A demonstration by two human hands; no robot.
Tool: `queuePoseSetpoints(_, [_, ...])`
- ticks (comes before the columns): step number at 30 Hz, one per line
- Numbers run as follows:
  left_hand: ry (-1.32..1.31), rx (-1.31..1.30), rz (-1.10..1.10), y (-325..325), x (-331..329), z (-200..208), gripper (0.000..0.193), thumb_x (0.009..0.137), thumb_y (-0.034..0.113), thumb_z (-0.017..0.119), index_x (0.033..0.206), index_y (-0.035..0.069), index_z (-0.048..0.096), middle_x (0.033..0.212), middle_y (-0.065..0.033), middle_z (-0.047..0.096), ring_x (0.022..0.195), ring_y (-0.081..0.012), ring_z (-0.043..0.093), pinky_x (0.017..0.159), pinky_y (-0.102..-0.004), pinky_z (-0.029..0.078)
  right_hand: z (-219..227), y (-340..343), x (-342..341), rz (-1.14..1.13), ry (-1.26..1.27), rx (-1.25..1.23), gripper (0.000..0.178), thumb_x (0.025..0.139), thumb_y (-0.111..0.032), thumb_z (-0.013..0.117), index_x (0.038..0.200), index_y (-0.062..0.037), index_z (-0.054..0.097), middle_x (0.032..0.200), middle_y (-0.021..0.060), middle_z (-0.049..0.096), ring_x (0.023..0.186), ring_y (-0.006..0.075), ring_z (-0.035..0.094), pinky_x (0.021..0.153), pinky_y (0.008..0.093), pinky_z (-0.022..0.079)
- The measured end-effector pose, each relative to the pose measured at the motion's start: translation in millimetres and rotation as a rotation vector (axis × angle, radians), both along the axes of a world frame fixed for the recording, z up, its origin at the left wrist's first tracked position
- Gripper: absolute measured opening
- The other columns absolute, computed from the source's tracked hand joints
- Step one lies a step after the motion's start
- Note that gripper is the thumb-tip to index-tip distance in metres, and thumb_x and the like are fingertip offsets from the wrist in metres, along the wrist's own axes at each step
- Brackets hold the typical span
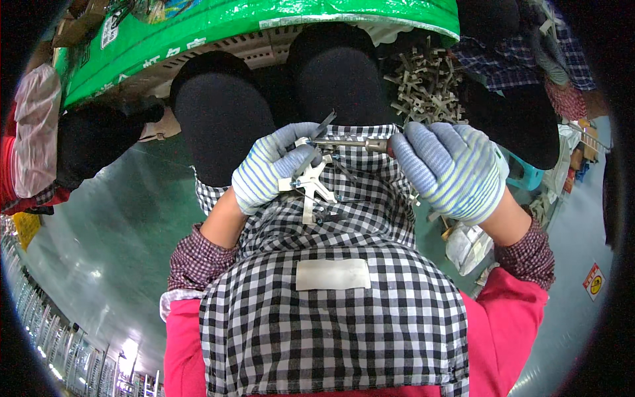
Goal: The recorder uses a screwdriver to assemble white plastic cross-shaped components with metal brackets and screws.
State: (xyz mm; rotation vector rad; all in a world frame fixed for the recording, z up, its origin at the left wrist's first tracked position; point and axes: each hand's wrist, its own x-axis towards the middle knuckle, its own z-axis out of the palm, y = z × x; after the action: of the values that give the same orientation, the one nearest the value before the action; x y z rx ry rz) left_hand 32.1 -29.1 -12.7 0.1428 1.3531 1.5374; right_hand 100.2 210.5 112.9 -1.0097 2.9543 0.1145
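Note:
In a striped work glove, my left hand (259,173) is closed on a white, many-armed plastic part (311,184) above my lap. Small bluish metal fasteners and dark strips sit along its arms. My right hand (455,171), gloved the same way, wraps round the reddish handle of a screwdriver (350,143). The metal shaft points left, and its tip meets the upper arm of the white part beside my left thumb and fingers. My left fingers partly hide where tip and part meet.
A checked apron (331,331) covers my lap. Ahead lies a green plastic sheet (264,33) over a slatted crate. A heap of pale pieces (428,86) lies past my right knee. People sit at both sides, and a light blue stool (526,173) stands at the right.

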Motion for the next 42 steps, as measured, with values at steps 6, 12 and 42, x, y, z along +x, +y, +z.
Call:
queuePoseSetpoints(6, [0.024,0.037,-0.033,-2.7,-3.7,-0.4,0.036,0.089,0.016,0.050,0.121,-0.001,0.048,0.084,-0.0046,0.061,0.076,-0.0091,0.056,0.071,-0.0227,0.045,-6.7,6.2,-13.1,-0.388,-0.454,-0.399,0.024,0.072,-0.015,0.062,0.092,-0.0019,0.059,0.075,0.0093,0.059,0.063,0.0236,0.058,0.054,0.0337,0.047])
queuePoseSetpoints(12, [0.002,-0.003,-0.046,-0.2,1.9,-6.6,0.036,0.090,0.017,0.048,0.122,0.000,0.047,0.085,-0.0034,0.059,0.075,-0.0082,0.053,0.070,-0.0215,0.043,-15.5,12.8,-21.8,-0.834,-0.974,-0.710,0.028,0.069,-0.014,0.070,0.091,-0.0007,0.060,0.076,0.0138,0.063,0.070,0.0188,0.061,0.064,0.0304,0.048])
queuePoseSetpoints(42, [-0.004,0.160,-0.091,-8.1,2.9,-7.1,0.030,0.092,0.014,0.047,0.121,0.009,0.040,0.085,-0.0045,0.055,0.072,-0.0100,0.054,0.067,-0.0259,0.047,-5.4,-4.7,-41.7,-0.843,-1.198,-0.702,0.022,0.080,-0.011,0.062,0.100,-0.0006,0.061,0.076,0.0095,0.064,0.074,0.0119,0.059,0.066,0.0274,0.049])
